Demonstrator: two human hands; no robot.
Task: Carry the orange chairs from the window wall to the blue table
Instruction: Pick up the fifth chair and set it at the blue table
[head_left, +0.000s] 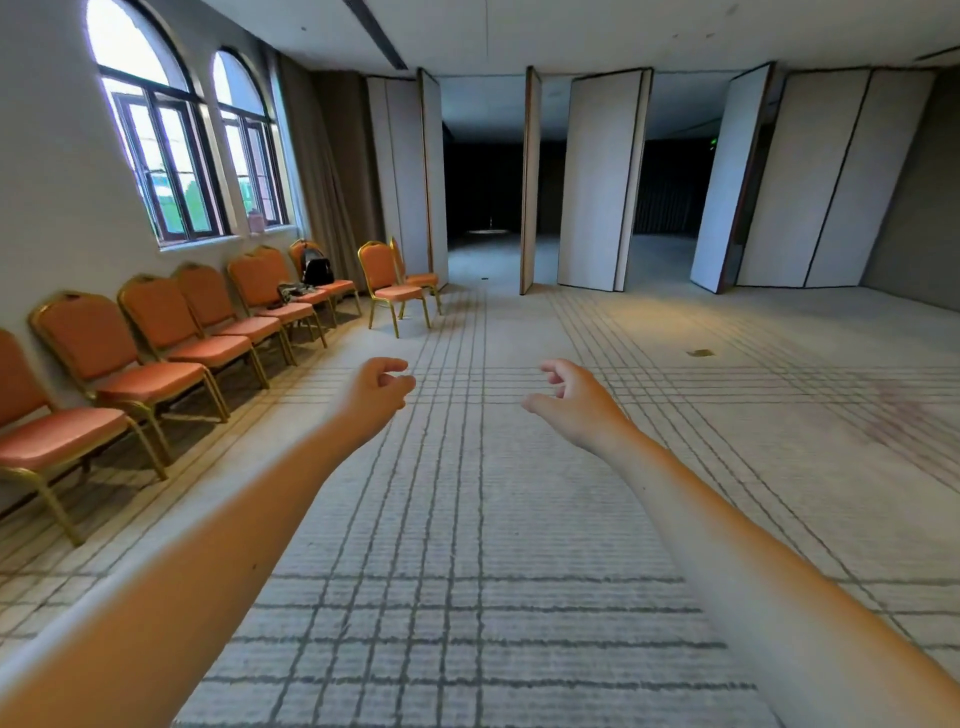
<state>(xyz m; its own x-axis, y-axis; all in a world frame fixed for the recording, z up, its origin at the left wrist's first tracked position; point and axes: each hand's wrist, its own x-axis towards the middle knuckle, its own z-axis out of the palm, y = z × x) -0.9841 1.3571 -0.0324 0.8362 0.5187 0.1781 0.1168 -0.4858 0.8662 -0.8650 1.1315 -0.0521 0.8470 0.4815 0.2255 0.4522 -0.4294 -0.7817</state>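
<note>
Head view has both arms stretched forward over the carpet (493, 519), the left hand (376, 392) and right hand (576, 402) with fingers loosely curled and nothing in either. The orange chairs (156, 358) stand in a row against the window wall (62, 208) from nine round to eleven o'clock, well apart from both hands. Two separate chairs (389, 280) stand on their own nearer twelve, just before the folding partition (602, 182). No blue table shows from here, so I judge a chair has yet to be picked up. What could go wrong: a black bag (318, 270) and a smaller dark thing I cannot make out sit on seats far along the row, and lifting those chairs would tip them off. The gilt legs stand close together, so dragging one chair out askew could snag its neighbour
</note>
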